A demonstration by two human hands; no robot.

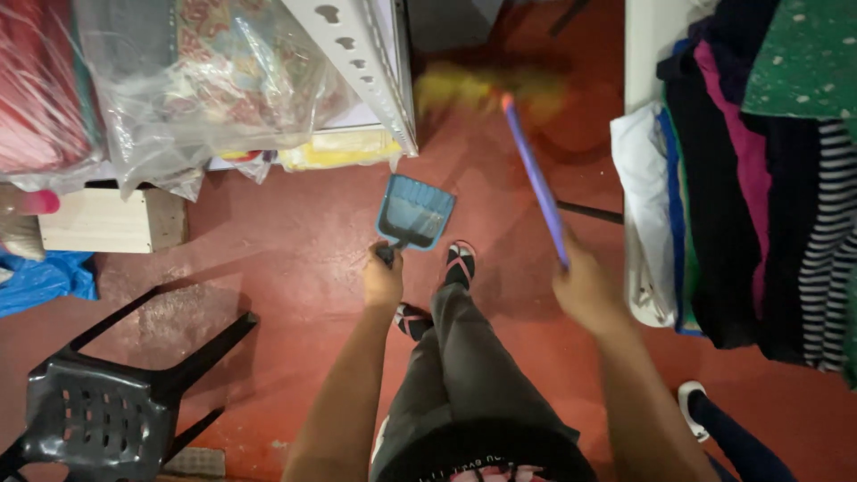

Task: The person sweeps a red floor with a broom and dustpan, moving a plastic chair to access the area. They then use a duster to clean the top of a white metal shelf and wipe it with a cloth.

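Now my left hand [382,284] grips the blue dustpan [415,211]; my right hand [585,290] holds the broom [534,174]. Beside the dustpan, the metal shelf post [370,67] could snag bristles, scattering dust.

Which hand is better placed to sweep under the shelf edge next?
Probably the right hand: it grips the purple broom, whose yellow bristles already lie by the white shelf. The left hand holds the blue dustpan.
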